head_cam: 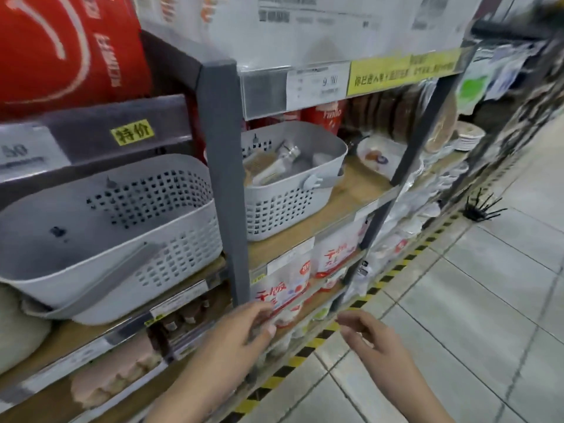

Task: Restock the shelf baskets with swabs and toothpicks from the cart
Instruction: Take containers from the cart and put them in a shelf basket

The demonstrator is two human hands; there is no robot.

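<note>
A wooden shelf [360, 190] carries two grey baskets [116, 239] [293, 184] side by side.

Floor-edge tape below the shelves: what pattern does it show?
Yellow and black diagonal stripes on the tape, seen in the head view.

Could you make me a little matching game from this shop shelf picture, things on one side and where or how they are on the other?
Things:
1. left basket
2. right basket
3. yellow label
4. striped tape

States:
A. runs along the floor by the shelf foot
B. holds a few packs
C. stuck above the left basket
D. looks nearly empty

Pairs: 1-D, 2-B, 3-C, 4-A
</note>
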